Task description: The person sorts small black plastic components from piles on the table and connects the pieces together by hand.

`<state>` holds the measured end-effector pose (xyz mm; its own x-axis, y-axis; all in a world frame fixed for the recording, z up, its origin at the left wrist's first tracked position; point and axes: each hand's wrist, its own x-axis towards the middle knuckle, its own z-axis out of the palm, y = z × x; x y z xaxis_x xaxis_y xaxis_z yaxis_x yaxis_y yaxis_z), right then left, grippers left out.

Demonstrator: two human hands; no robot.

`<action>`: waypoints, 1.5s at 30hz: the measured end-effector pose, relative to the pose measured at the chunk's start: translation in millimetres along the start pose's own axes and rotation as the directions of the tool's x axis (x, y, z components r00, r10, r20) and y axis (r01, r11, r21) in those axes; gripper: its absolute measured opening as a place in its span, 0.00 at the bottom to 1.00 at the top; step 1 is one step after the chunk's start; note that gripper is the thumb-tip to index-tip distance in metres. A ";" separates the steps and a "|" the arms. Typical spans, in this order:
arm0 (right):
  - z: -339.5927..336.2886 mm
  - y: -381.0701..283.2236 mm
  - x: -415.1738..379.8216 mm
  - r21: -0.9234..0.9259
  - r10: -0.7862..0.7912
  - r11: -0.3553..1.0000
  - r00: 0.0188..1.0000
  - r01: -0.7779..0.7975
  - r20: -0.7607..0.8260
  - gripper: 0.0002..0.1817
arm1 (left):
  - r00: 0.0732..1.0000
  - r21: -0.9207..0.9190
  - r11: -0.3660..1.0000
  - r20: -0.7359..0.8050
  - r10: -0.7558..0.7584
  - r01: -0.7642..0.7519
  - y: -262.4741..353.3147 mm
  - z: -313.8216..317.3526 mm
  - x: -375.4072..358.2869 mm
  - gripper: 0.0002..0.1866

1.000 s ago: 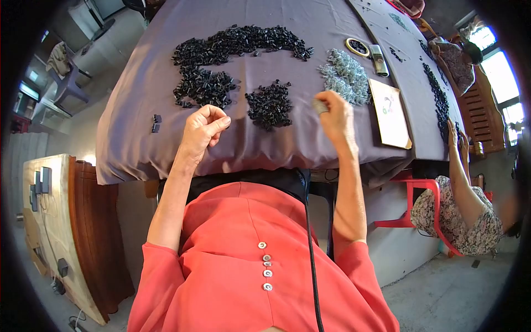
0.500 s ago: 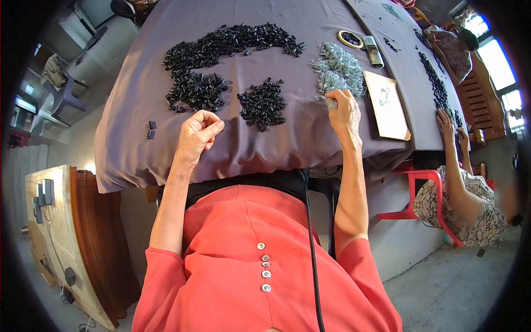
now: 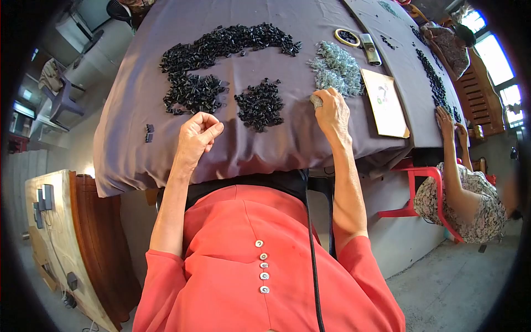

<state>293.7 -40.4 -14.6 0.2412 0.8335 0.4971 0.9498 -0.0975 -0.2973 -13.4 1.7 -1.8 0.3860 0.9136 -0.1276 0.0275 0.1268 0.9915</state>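
Observation:
My left hand point(image 3: 198, 137) is closed in a pinch over the cloth-covered table, just below a heap of small black pieces point(image 3: 194, 93); what it holds, if anything, is too small to name. My right hand point(image 3: 333, 116) is closed around a small greyish lump point(image 3: 316, 100), just below a pile of clear pieces point(image 3: 336, 67). Between the hands, farther up the cloth, lies a smaller black heap point(image 3: 259, 105). A long band of black pieces point(image 3: 238, 41) curves above it.
Right of the clear pile are a cardboard-backed sheet point(image 3: 385, 104), a round container point(image 3: 347, 37) and a packet point(image 3: 370, 48). Few black pieces point(image 3: 149, 133) lie at left. A co-worker's hands point(image 3: 447, 123) touch the table at far right, by a red chair point(image 3: 426, 172).
My right hand has moved left, away from the edge of the clear pile, and the greyish lump shows more plainly in its grip. My left hand has barely moved.

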 end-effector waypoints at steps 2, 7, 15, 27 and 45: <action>0.5 -0.1 -0.4 -0.002 0.028 1.000 1.000 -0.028 -0.001 0.08 | 1.000 -0.003 1.000 0.001 0.001 -0.001 -1.1 -1.1 -0.2 0.06; -3.0 -8.8 -1.4 -0.056 0.110 0.993 0.993 -0.108 0.039 0.08 | 1.000 -0.013 1.000 0.001 0.004 -0.004 -2.6 0.2 -2.5 0.06; 4.5 -16.6 -2.5 -0.045 0.043 0.998 0.998 -0.040 0.052 0.05 | 1.000 -0.017 1.000 -0.012 0.013 -0.013 -1.5 1.2 -0.6 0.06; 13.0 -16.2 -6.4 0.025 0.062 0.998 0.997 -0.063 0.050 0.05 | 1.000 -0.028 1.000 -0.022 0.002 -0.002 0.7 -4.1 2.3 0.05; -16.9 27.3 9.8 0.462 0.375 0.857 0.893 -0.230 -0.250 0.10 | 0.947 0.626 0.779 -0.233 0.220 -0.027 -8.9 -69.3 5.7 0.05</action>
<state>325.3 -44.1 -4.0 0.6209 0.5714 0.5366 0.6662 -0.0240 -0.7454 -75.4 32.5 -13.1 0.1566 0.9834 0.0917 0.5887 -0.1675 0.7908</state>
